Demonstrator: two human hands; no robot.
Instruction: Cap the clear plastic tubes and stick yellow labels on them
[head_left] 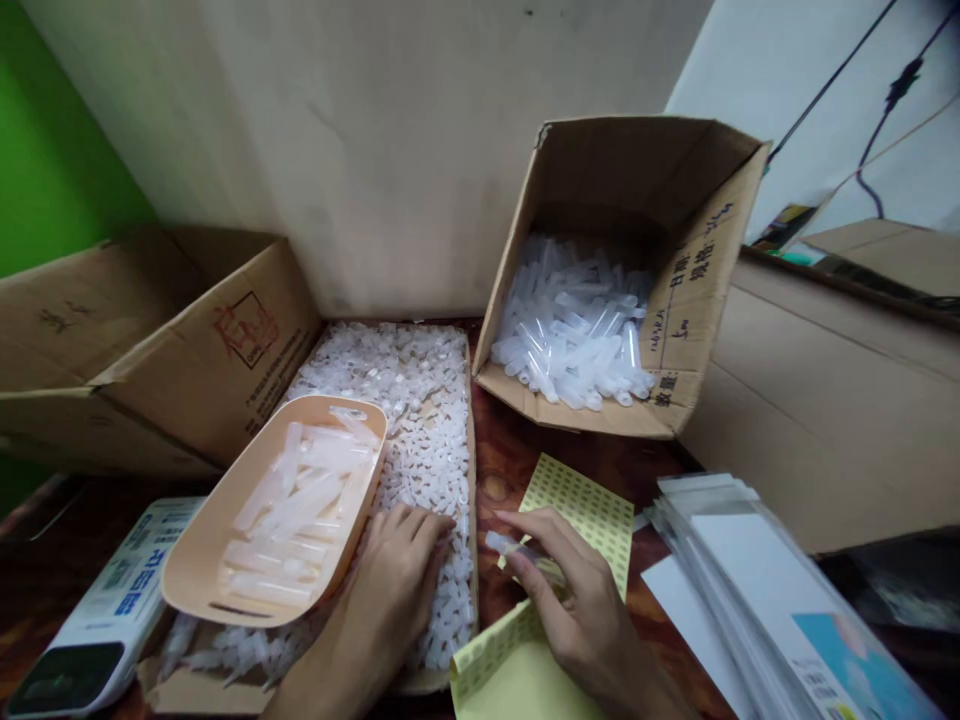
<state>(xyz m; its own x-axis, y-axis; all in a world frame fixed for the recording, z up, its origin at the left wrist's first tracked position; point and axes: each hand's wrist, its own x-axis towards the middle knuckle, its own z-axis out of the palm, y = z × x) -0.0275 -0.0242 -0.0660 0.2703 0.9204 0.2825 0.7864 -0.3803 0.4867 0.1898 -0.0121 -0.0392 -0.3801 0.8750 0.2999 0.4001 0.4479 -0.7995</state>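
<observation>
My right hand (577,600) pinches a short translucent plastic tube (506,545) between thumb and fingers, over yellow sheets printed with rows of small dots (581,510). Beside it, my left hand (401,565) reaches into a shallow cardboard tray of small white plastic caps (424,440). Its fingers are bent together at the caps, and the fingertips are partly hidden, so what they hold cannot be made out. Left of that hand, a peach plastic basket (199,545) rests on the tray and holds several clear tubes (300,490).
A tilted cardboard box (697,300) full of translucent tubes (577,330) stands at the back right. Another open carton (202,350) is at left, above a white device with a dark display (112,600). Flat plastic packets (757,590) lie at right, before a large carton (825,400).
</observation>
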